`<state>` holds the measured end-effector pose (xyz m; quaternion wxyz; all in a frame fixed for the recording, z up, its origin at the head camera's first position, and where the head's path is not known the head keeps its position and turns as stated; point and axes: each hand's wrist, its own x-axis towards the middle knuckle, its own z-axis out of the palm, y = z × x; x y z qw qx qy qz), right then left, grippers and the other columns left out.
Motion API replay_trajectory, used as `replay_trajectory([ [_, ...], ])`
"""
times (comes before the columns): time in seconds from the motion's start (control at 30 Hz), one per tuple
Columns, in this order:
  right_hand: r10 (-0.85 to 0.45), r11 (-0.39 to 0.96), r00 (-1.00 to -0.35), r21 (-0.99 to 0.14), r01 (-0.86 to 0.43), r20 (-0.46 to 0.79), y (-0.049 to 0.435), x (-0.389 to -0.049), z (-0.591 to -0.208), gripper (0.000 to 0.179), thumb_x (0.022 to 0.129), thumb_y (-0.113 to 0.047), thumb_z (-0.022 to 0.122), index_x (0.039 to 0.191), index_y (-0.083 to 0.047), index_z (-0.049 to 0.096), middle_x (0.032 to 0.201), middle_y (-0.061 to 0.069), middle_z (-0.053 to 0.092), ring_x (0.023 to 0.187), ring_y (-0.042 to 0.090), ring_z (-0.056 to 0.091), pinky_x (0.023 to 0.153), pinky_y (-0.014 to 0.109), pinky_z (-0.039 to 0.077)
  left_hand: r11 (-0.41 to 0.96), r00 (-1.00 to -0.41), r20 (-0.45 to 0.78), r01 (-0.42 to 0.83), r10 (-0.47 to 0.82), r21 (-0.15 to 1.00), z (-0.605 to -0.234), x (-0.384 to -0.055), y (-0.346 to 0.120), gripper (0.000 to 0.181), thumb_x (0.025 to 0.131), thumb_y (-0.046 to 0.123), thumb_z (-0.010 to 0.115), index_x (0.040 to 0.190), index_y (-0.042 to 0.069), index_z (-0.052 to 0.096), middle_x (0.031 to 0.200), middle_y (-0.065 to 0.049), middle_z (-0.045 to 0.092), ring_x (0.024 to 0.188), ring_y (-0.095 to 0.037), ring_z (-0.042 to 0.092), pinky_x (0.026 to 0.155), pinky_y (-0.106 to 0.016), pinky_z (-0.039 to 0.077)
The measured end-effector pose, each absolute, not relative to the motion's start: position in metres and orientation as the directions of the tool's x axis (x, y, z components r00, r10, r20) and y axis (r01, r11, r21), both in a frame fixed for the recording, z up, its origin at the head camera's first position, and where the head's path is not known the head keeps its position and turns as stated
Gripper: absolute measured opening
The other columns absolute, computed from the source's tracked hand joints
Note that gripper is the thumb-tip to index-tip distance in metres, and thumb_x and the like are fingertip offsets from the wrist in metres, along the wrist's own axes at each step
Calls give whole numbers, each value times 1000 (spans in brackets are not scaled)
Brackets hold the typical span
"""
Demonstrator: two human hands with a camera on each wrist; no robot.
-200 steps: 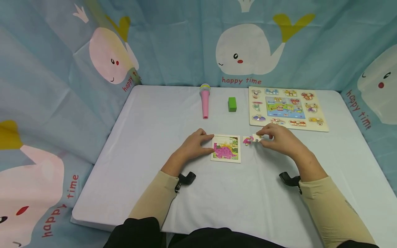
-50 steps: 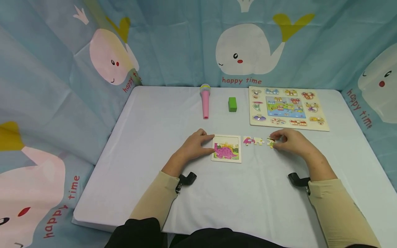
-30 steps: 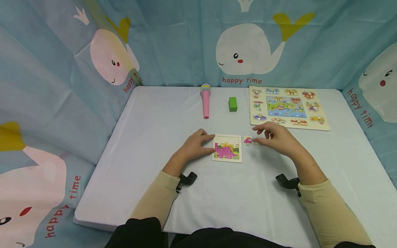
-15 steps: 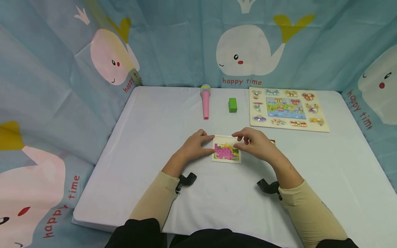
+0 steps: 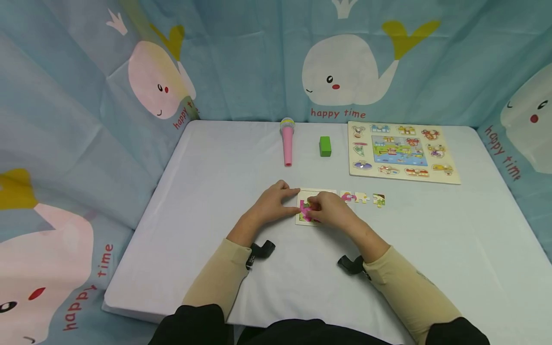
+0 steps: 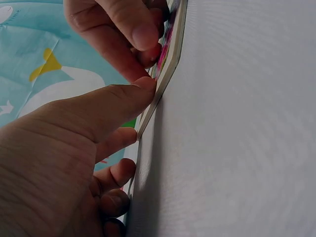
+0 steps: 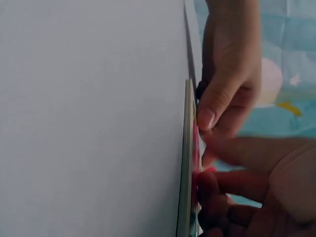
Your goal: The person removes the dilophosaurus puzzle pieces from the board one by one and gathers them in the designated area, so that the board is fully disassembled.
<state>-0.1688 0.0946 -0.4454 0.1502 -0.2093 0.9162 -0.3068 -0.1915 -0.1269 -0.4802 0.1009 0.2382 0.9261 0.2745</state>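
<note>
A small square jigsaw puzzle in a cream frame (image 5: 297, 219) lies on the table, its pink dinosaur picture partly hidden by my right hand (image 5: 333, 211). My left hand (image 5: 272, 203) touches the frame's left edge with extended index finger and thumb. In the left wrist view the left thumb (image 6: 118, 101) presses that edge. My right hand's bent fingers (image 7: 207, 185) are at the dinosaur pieces in the right wrist view; I cannot tell whether they pinch one. Right of the frame lie a pink puzzle piece (image 5: 347, 196), a pale yellow piece (image 5: 362, 197) and a green-brown piece (image 5: 379, 199).
Behind the puzzle are a pink toy microphone (image 5: 287, 146) and a green block (image 5: 325, 146). A large peg puzzle board (image 5: 358, 177) lies at the back right. The white-covered table (image 5: 207, 201) is backed by a blue whale-print curtain (image 5: 241, 72).
My right hand set the green-brown piece down right of the pale yellow one, then moved left and down onto the dinosaur picture. My left hand stays at the frame's edge.
</note>
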Motion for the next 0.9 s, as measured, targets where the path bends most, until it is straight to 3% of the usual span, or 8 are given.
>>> replay_trajectory([
  [0.53,-384,759,-918,-599,-253,-98,89,-169,-452,29,88,-9,81,113,1,71,98,9,64,89,24,59,84,41,52,753,-870,-77,372,486,543,-481,-190,-125,67,90,42,80,148,17,59,107,-1,47,93,-16,46,78,-30,41],
  [0.9,-411,761,-911,-563,-323,-33,95,-165,-434,31,86,-12,80,114,-1,73,98,8,64,85,23,58,79,39,51,750,-871,-75,371,486,548,-480,-191,-125,67,90,43,79,148,17,58,108,-1,47,92,-16,46,78,-30,41],
])
